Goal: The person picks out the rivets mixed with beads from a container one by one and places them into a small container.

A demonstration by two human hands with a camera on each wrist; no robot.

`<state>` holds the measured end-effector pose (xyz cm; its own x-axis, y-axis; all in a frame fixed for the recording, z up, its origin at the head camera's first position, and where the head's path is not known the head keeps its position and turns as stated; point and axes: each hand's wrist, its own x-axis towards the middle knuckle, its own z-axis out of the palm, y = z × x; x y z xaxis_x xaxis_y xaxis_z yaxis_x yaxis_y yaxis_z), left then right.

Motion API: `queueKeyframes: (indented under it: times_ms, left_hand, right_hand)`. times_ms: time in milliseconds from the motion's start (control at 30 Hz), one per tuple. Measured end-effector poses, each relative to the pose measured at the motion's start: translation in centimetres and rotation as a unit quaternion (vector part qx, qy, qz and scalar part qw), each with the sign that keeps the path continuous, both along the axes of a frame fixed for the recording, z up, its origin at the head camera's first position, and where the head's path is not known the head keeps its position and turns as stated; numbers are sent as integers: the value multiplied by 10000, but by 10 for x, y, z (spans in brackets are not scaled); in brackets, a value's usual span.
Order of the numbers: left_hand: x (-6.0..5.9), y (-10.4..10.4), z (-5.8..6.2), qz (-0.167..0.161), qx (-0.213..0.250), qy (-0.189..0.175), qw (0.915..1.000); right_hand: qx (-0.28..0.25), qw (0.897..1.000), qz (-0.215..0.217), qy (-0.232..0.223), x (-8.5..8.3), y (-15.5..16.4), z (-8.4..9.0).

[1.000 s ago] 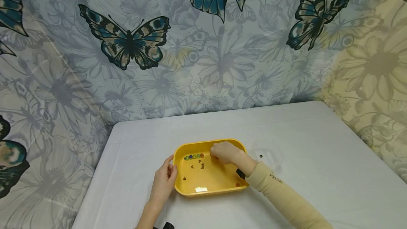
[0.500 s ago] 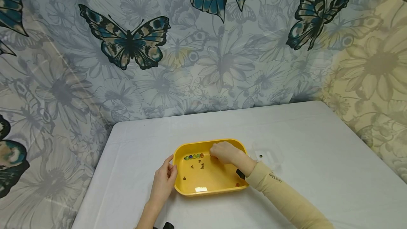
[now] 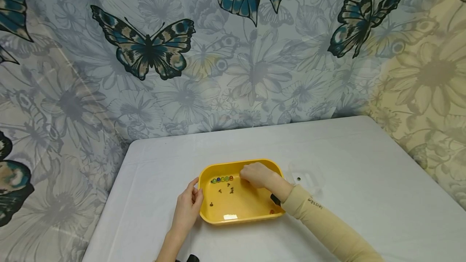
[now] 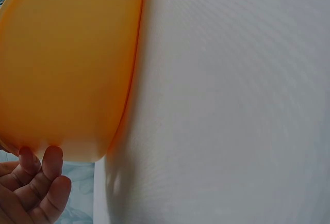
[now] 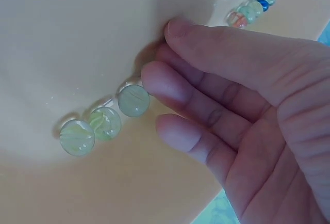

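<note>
A yellow tray point(image 3: 218, 213) sits on the white table point(image 3: 346, 153). My left hand point(image 3: 188, 205) holds its left rim, thumb at the top edge and fingertips point(image 4: 49, 157) against the outer wall point(image 4: 67, 64). My right hand point(image 3: 255, 174) reaches into the tray's far right part with relaxed, slightly bent fingers point(image 5: 160, 77). One fingertip lies beside the nearest of three pale green marbles point(image 5: 133, 100) lined along the wall. It holds nothing that I can see. A row of coloured marbles point(image 3: 222, 179) lies along the far wall.
Several small dark pins point(image 3: 228, 189) lie on the tray floor. A clear plastic container point(image 3: 307, 179) stands just right of the tray. A butterfly-print cloth point(image 3: 145, 51) hangs behind the table. A black wrist strap point(image 3: 275, 199) shows at my right sleeve.
</note>
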<state>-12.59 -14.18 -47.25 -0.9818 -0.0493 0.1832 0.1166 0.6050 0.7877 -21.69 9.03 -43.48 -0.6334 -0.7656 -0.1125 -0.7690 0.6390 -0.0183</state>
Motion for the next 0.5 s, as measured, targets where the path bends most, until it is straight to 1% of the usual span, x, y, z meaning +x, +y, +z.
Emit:
queueKeyframes:
  times_ms: [400, 500]
  left_hand:
    - [0, 0, 0, -10, 2, -68, 10000]
    - [0, 0, 0, -18, 0, -47, 10000]
  right_hand:
    - [43, 9998, -73, -172, 1, -2, 2]
    - [19, 9999, -49, -143, 1, -2, 3]
